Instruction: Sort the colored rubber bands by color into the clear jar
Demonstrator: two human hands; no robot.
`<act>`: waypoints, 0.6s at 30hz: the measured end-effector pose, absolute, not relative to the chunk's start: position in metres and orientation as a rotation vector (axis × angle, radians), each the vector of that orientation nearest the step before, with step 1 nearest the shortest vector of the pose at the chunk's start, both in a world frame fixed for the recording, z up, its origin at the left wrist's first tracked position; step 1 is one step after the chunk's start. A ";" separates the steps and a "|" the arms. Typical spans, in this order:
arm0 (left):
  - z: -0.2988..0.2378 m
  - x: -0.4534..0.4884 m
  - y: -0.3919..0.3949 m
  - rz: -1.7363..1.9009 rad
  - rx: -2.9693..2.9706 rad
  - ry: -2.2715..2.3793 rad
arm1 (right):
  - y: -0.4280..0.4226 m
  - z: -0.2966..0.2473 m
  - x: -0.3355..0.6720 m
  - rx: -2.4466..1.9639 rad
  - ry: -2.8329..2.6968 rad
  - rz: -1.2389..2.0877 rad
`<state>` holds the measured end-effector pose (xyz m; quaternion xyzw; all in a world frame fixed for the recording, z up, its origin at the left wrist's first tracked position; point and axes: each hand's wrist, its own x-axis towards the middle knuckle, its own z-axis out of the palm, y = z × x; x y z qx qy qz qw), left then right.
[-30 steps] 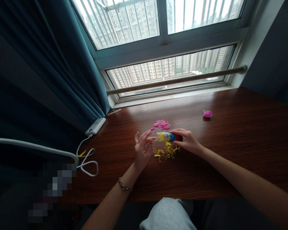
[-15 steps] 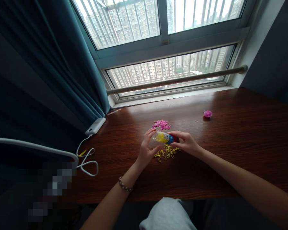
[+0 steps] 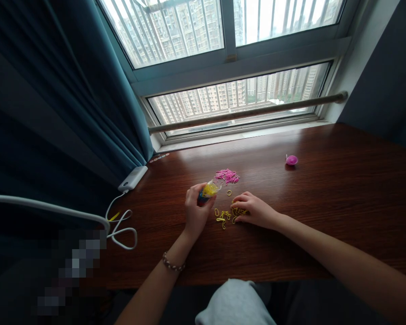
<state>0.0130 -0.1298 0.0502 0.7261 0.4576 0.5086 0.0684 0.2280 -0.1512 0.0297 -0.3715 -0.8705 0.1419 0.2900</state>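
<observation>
My left hand [image 3: 195,208] is wrapped round a small clear bottle [image 3: 209,189] of coloured rubber bands. Yellow bands show near its mouth and blue ones lower down, by my palm. The bottle lies tilted, its mouth toward the upper right. My right hand [image 3: 257,211] rests at the loose yellow rubber bands [image 3: 223,216], thumb and fingers apart on either side of some of them. A single yellow band [image 3: 229,192] lies above that group. Just beyond the bottle is a pile of pink rubber bands [image 3: 227,176].
A pink rounded piece [image 3: 292,160] sits at the far right of the brown table [image 3: 325,194]. On the left lie a white box [image 3: 133,178] and looped white cable [image 3: 125,237]. A window with a horizontal rail [image 3: 250,113] borders the table's back; a blue curtain [image 3: 122,113] hangs at left.
The bottle has moved left and turned, its mouth now pointing up and right, in my left hand alone. My right hand has let it go and come down to the yellow bands.
</observation>
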 end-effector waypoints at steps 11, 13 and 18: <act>0.041 0.017 -0.131 1.081 2.547 1.574 | -0.153 0.026 0.216 -1.077 -2.278 0.277; 0.041 0.017 -0.130 1.069 2.556 1.573 | -0.154 0.027 0.213 -1.124 -2.302 0.244; 0.040 0.017 -0.130 1.039 2.552 1.591 | -0.153 0.027 0.213 -1.189 -2.069 0.379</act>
